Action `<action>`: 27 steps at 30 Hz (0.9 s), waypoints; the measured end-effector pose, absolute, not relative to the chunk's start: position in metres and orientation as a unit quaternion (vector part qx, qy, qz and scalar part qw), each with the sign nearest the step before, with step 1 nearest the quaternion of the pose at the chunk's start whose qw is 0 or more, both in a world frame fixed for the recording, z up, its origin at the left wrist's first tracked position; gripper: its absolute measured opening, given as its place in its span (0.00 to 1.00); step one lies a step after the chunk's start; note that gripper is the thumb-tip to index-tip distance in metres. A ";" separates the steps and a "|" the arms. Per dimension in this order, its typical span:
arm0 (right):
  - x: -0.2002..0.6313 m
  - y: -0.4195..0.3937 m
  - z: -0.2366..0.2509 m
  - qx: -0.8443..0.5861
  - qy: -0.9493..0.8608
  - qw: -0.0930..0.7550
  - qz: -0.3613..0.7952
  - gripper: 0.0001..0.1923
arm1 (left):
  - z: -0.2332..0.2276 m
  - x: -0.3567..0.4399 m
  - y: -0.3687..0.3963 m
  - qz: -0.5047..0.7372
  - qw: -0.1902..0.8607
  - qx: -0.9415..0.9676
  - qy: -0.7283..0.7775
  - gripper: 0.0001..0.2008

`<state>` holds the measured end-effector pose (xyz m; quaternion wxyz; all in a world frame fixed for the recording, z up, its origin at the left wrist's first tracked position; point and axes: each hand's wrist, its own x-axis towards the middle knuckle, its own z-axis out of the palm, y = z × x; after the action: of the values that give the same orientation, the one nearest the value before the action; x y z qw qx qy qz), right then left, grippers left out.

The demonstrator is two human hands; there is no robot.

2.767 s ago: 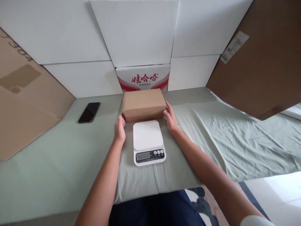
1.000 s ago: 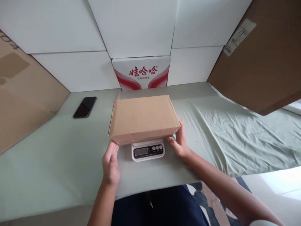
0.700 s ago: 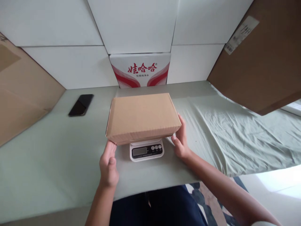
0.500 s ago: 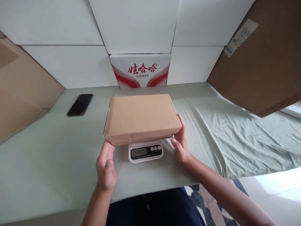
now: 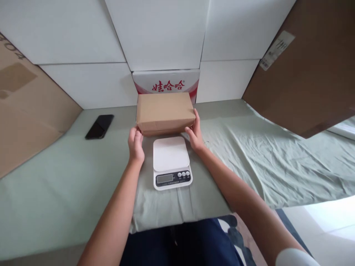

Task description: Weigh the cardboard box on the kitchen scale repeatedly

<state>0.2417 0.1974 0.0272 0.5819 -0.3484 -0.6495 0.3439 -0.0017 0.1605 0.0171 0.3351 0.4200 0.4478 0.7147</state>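
Your left hand [image 5: 135, 144] is half curled at the near left corner of the cardboard box, fingers against it, thumb along the front. Your right hand [image 5: 195, 131] is half curled too, fingers along the right side, thumb at the near right corner. Both have hold of that one box; gap between them equals its width.

Biggest first: green cloth [image 5: 69, 199] spreads under everything, smooth at left, wrinkled at right. White panels [image 5: 69, 33] stand across the back. Large dark carton [image 5: 310, 74] at right, tilted, white label on it; lighter carton [image 5: 30, 114] at left, tape patch on its face. Printed box [image 5: 168, 78] with red characters sits at the back, low in the middle, its lower part hidden.

Cardboard box [image 5: 166, 107] is just in front of that, top face up, beyond the scale. Cannot tell if its base touches the cloth. White scale [image 5: 171, 157] lies flat between your forearms, plate bare, display and three round buttons facing you. Black phone [image 5: 100, 126] lies flat, left of your left hand, well apart from the scale.
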 end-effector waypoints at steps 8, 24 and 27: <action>0.244 0.195 0.022 -0.377 -0.632 0.574 0.358 0.50 | 0.000 -0.006 0.161 0.693 0.360 0.405 0.475 0.31; 0.253 0.191 0.009 -0.386 -0.584 0.589 0.404 0.49 | 0.004 -0.020 0.158 0.691 0.366 0.407 0.472 0.34; 0.253 0.190 0.008 -0.392 -0.596 0.578 0.396 0.48 | 0.003 -0.018 0.156 0.679 0.380 0.417 0.470 0.36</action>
<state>0.2531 0.1901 0.0077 0.5779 -0.3918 -0.5961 0.3965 -0.0184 0.1564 0.0027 0.3801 0.4168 0.4698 0.6791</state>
